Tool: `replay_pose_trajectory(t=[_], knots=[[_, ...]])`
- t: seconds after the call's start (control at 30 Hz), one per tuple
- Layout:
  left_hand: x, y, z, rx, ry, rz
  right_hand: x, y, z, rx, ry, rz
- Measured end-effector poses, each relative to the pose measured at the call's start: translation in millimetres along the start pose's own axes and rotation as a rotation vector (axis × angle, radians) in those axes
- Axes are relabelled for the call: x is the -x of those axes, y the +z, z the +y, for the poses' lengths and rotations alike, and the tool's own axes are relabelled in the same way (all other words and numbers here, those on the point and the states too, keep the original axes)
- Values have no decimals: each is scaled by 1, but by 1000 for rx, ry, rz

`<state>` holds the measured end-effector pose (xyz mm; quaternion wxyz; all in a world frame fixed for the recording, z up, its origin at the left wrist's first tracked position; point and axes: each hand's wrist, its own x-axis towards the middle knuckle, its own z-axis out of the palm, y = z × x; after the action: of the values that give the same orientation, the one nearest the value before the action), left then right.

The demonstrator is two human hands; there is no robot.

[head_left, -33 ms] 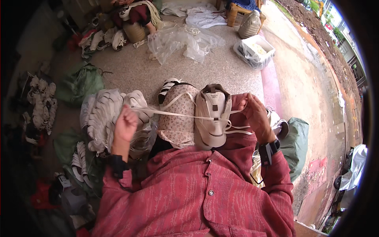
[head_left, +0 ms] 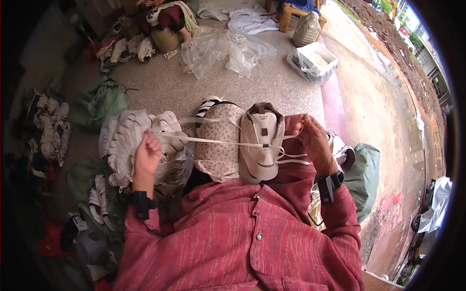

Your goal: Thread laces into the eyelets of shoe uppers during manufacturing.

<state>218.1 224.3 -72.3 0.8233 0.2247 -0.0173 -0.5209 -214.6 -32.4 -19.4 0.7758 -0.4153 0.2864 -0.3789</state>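
A white and beige sneaker [head_left: 259,165] rests on my lap, its toe toward me. From its eyelets a flat white shoelace [head_left: 208,140] runs taut to the left, across a flower-patterned cloth pad [head_left: 217,145]. My left hand [head_left: 147,154] is closed, pinching that lace beside a row of white shoes. On the sneaker's other side, my right hand [head_left: 315,145] has its fingers pinched together on another stretch of lace, with loops hanging near its palm. A loose, blurred length of lace hangs above the pad. Behind the pad, a black-and-white striped shoe part [head_left: 208,105] shows.
Left of me stand packed white shoes [head_left: 128,145] and a green sack [head_left: 99,103]. Another green sack [head_left: 366,174] is at my right. Ahead are a clear plastic sheet [head_left: 225,51], a plastic-lined white tub [head_left: 315,63] and a seated person [head_left: 170,19] beside more shoes.
My left hand has shifted slightly left, still holding the lace. The loose lace that lay over the pad has swung up and left. My right hand and the sneaker stay put.
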Motion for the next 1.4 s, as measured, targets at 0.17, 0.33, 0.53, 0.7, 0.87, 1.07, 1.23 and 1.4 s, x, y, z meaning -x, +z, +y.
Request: replay_pose_trajectory(t=[0.17, 0.33, 0.53, 0.7, 0.87, 1.07, 1.23, 1.4], knots=[[26, -2, 54, -201, 290, 384, -3, -3, 6, 62, -8, 60], [32, -55, 136, -27, 352, 124, -1, -5, 8, 97, 118, -71], [24, -31, 196, -141, 398, -133, 21, 30, -8, 375, 207, -92], [11, 66, 136, -529, 355, -307, 22, 37, -14, 564, 103, -181], [-6, 132, -19, -1344, 106, -127, 5, 37, -5, 422, 161, -169], [-26, 154, -146, -1469, 62, -656, 6, 48, -5, 495, 206, -189], [-32, 153, -170, -1501, -28, -757, 12, 48, -1, 565, 214, -255], [-15, 163, -166, -1245, -66, -632, 13, 40, 22, 1114, -220, -393]])
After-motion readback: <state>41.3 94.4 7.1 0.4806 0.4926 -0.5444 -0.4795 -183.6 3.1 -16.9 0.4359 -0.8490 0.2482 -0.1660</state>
